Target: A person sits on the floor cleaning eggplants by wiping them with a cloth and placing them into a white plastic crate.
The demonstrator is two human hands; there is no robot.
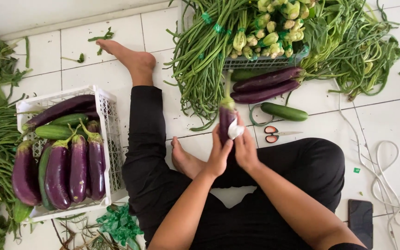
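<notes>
A person sits cross-legged on a white tiled floor [93, 74] and holds a purple eggplant [226, 119] upright in front of the knees, stem end up. The left hand [219, 155] wraps its fingers around the lower part of the fruit, closed on it from the left side, while the right hand [245, 147] presses a small white cloth or tissue [235, 131] against the skin with thumb and fingertips pinched on it. The eggplant looks firm but bruisable, fairly light for one hand, with a glossy skin that could slip; a hold around the thick lower body, as the left hand has it, seems safer than the thin green stem. The bottom of the eggplant is hidden behind the two hands, and what exactly the white piece is cannot be made out. To the left stands a white plastic crate [107, 139] with more eggplants and cucumbers; ahead lie two long eggplants [267, 85], a cucumber [284, 111], red-handled scissors [274, 134] and bundles of long beans [200, 55]. A dark phone [360, 222] and white cable [390, 185] lie at the right, partly cut off.
</notes>
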